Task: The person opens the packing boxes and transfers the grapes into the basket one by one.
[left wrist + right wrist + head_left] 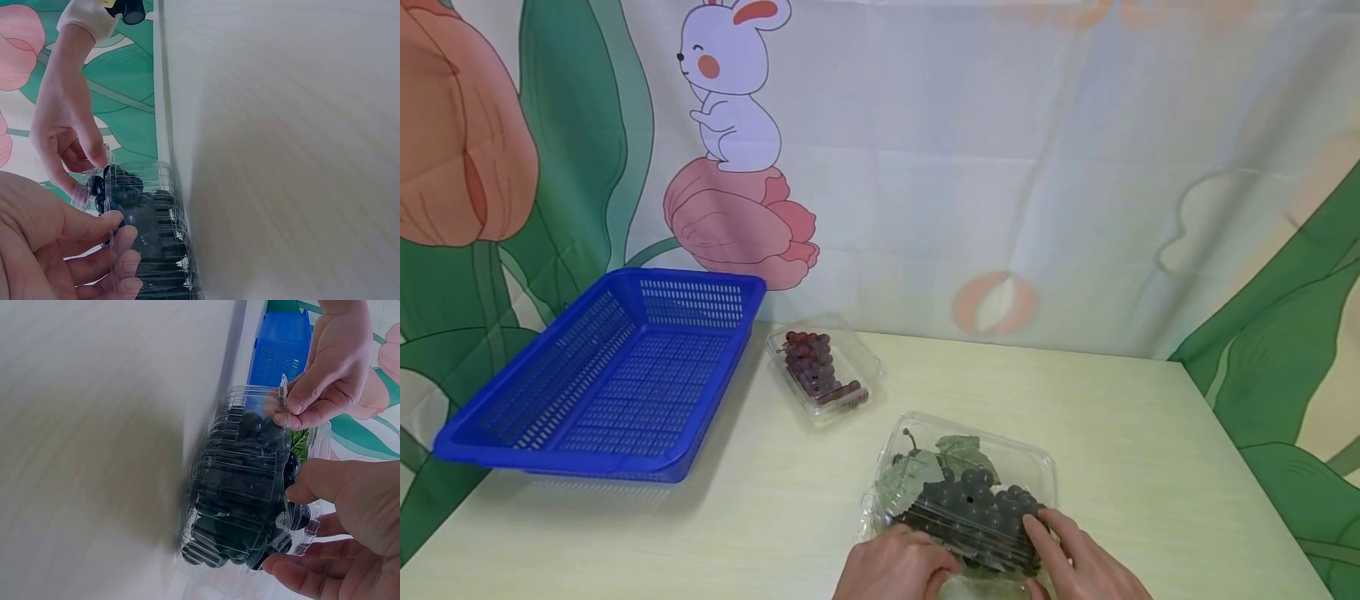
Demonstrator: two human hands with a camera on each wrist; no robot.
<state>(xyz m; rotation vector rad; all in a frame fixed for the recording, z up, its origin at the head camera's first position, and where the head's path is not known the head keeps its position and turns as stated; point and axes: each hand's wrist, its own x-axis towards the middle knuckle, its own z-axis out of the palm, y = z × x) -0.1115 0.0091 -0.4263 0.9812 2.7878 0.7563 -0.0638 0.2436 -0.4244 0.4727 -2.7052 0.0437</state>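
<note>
A clear plastic clamshell container [917, 427] stands at the front of the table, holding a bunch of dark grapes [973, 497] with green leaves [966, 457]. My left hand [898, 567] pinches the container's front rim near its left corner; in the left wrist view the left thumb [111, 219] lies on the rim and the fingers against the ribbed side. At the right front corner, my right hand [1078, 558] grips the lid edge, as the right wrist view shows with the right hand [356, 531] at the clasp. A narrow gap shows between lid and base there.
A blue plastic basket [711, 408] with slotted walls stands on the left of the table. Behind the hands sits a second clear container [857, 367] with red grapes [810, 362]. A printed curtain [925, 208] hangs along the table's back edge.
</note>
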